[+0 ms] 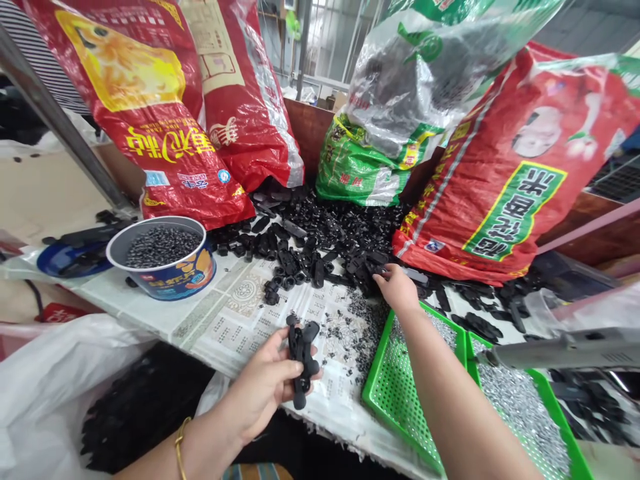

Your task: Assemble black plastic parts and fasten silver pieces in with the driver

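Observation:
My left hand [275, 373], with a gold bangle at the wrist, is closed around black plastic parts [300, 360] with rounded ends, held above the table's front edge. How many pieces it holds is hard to make out. Stretched forward, my right hand [399, 288] pinches a dark plastic part at the near right edge of a heap of black plastic parts [330, 227]. Its fingertips are partly hidden among the pieces. Small black bits [345, 333] lie scattered on the patterned table cover [220, 333] between my hands.
Left stands a round tub [165, 283] of small black pieces, beside a blue dish [50, 260]. Green perforated trays [400, 400] with small silvery pieces sit right, a grey power screwdriver [575, 348] above them. Red sacks [225, 193] [450, 227] and a green sack [350, 167] line the back.

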A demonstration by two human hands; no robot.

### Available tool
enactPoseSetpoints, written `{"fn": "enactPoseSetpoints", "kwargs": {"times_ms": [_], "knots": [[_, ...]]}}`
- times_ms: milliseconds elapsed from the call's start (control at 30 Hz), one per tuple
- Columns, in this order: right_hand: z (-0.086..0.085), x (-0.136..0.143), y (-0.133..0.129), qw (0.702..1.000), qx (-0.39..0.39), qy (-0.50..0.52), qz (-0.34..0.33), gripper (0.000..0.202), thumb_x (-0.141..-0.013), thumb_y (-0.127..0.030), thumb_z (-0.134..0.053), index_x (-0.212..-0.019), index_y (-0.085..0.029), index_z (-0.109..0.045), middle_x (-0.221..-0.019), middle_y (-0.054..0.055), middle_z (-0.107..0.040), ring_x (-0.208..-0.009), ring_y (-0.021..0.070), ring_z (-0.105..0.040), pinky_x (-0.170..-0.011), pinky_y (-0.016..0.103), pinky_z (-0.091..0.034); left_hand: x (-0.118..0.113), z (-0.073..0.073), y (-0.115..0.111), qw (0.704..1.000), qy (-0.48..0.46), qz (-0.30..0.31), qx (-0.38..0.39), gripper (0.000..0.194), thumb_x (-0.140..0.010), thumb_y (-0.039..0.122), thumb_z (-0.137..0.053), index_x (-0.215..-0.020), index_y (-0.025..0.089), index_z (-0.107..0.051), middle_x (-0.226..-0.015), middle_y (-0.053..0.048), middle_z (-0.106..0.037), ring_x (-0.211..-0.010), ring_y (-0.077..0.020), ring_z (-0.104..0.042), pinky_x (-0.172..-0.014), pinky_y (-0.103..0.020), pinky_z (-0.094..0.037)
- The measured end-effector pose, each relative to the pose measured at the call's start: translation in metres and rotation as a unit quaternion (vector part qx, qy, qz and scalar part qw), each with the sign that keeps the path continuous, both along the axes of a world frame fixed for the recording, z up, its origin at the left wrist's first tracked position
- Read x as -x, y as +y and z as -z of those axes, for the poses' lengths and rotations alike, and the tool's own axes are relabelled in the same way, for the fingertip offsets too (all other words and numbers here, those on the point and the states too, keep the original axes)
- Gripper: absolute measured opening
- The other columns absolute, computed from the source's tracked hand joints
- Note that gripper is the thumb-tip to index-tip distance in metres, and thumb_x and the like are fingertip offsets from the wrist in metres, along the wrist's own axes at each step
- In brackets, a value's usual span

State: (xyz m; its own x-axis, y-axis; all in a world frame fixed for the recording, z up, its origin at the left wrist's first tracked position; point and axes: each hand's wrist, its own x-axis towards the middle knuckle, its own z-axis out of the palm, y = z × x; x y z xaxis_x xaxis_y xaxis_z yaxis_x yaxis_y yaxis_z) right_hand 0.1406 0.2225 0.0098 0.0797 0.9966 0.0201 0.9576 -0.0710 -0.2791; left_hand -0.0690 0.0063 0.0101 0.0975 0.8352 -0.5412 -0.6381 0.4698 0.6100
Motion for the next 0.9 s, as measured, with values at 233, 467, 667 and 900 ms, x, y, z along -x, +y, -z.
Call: {"fn": "enactPoseSetpoints", "kwargs": {"times_ms": [233,467,667,900], "knots": [[0.008,-0.003,0.020,0.990,0.115,0.083,0.024,0.031,-0.085,-0.034,-0.051,-0.110,-0.016,-0.053,-0.107,0.007,-0.058,-0.088,0.0160,-0.058,-0.075,0.036,-0.051,0.002,-0.002,0.002,1.000,0.026,-0.005,-0.004,0.052,-0.068,0.008,-0.058,-0.115,0.023,-0.039,-0.099,-0.006,-0.060,-0.082,-0.0201,-0.066,-0.053,-0.021,-0.043],[-0.002,-0.004,0.008,0.986,0.039,0.155,0.041,0.028,-0.079,-0.029,-0.058,-0.103,-0.017,-0.056,-0.086,0.004,-0.062,-0.069,0.0130,-0.059,-0.065,0.030,-0.049,0.003,-0.002,0.004,1.000,0.014,-0.013,-0.008,0.053,-0.068,0.007,-0.058,-0.115,0.022,-0.038,-0.100,-0.007,-0.060,-0.080,-0.0207,-0.066,-0.053,-0.022,-0.044],[-0.020,0.013,-0.048,0.961,-0.005,0.276,0.009,0.022,-0.075,-0.036,-0.053,-0.087,-0.018,-0.058,-0.071,0.003,-0.062,-0.068,0.0178,-0.062,-0.063,0.029,-0.048,0.002,-0.002,0.006,0.998,0.019,-0.040,-0.037,0.045,-0.067,0.006,-0.058,-0.107,0.021,-0.043,-0.107,-0.008,-0.059,-0.082,-0.0193,-0.064,-0.055,-0.023,-0.046],[-0.013,0.055,-0.148,0.823,0.064,0.565,0.000,0.066,-0.065,-0.035,-0.069,-0.125,-0.029,-0.043,-0.079,0.000,-0.063,-0.063,0.0174,-0.064,-0.058,0.031,-0.051,-0.003,-0.002,0.005,0.997,0.023,-0.060,-0.049,0.055,-0.066,0.007,-0.060,-0.115,0.023,-0.041,-0.102,-0.007,-0.059,-0.084,-0.0177,-0.060,-0.061,-0.026,-0.048]]}}
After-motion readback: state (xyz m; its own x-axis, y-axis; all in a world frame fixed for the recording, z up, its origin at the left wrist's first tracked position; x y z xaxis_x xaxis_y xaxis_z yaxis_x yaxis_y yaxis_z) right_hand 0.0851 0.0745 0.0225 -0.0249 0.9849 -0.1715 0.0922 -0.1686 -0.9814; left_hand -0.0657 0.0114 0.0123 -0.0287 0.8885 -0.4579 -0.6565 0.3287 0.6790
